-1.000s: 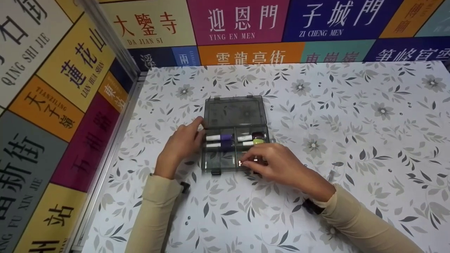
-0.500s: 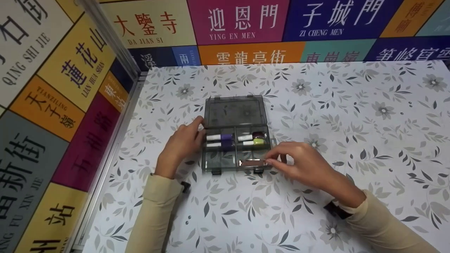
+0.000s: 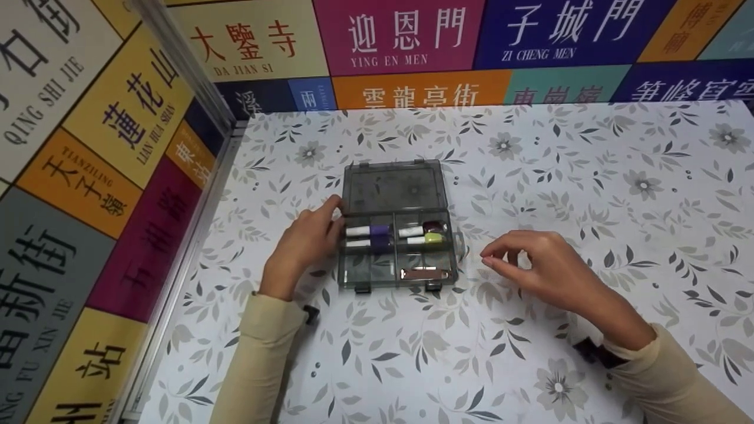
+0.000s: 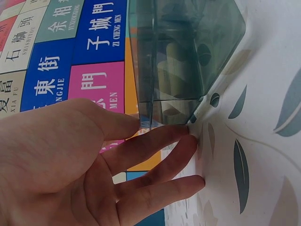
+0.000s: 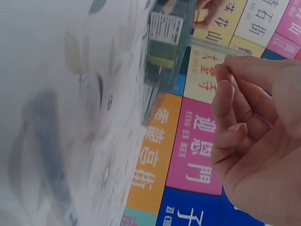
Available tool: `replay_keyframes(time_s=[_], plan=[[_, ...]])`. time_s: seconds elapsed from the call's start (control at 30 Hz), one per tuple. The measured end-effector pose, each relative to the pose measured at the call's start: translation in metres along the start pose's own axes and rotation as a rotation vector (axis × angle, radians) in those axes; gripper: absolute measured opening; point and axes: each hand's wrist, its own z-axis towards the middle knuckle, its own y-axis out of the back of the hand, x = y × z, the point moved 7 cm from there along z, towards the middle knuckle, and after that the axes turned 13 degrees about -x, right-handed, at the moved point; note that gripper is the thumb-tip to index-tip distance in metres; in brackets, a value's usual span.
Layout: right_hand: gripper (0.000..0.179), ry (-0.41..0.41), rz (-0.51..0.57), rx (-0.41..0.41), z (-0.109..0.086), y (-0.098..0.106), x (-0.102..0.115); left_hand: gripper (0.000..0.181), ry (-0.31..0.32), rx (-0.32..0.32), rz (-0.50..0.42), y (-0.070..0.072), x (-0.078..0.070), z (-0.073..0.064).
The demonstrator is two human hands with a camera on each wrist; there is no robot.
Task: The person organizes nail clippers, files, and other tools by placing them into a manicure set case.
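One hinged case [image 3: 368,266] sits on the tabletop [image 3: 412,353], four little bottles [image 3: 380,230] and one brownish bar [image 3: 424,273] inside. The left hand [image 3: 301,243] just touches its side, fingers relaxed; the right hand [image 3: 545,265] is empty, loosely curled nearby.

Colourful lettered panels [image 3: 400,38] stand behind and left of a white leaf-patterned tabletop [image 3: 577,147].

Beige sleeves [image 3: 259,353] meet small black wrist devices [image 3: 589,348].
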Motion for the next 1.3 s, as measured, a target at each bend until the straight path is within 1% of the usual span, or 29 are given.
replay_keyframes(time_s=[0.17,0.3,0.53,0.8,0.93,1.1,1.23,1.3], plan=[[0.013,-0.022,-0.044,0.023,-0.005,0.007,-0.012,0.022,0.011,0.006,-0.007,0.0,0.001,0.0],[0.014,-0.049,-0.083,0.062,-0.01,0.012,-0.022,0.021,0.018,0.008,-0.018,-0.001,0.001,0.001],[0.012,-0.123,-0.092,0.183,-0.024,0.017,-0.038,0.021,0.021,0.018,-0.035,-0.002,0.001,-0.001],[0.012,-0.202,-0.074,0.311,-0.036,0.022,-0.052,0.02,0.017,0.003,-0.055,0.0,0.002,-0.001],[0.015,-0.204,-0.088,0.353,-0.04,0.024,-0.057,0.02,0.017,0.009,-0.064,0.001,0.002,-0.001],[0.017,-0.193,-0.095,0.389,-0.047,0.026,-0.061,0.021,0.034,0.024,-0.079,0.001,0.002,-0.002],[0.016,-0.178,-0.085,0.406,-0.05,0.024,-0.064,0.02,0.038,0.03,-0.084,0.001,0.003,-0.002],[0.016,-0.171,-0.092,0.406,-0.05,0.024,-0.065,0.019,0.029,0.029,-0.086,0.0,0.002,-0.002]])
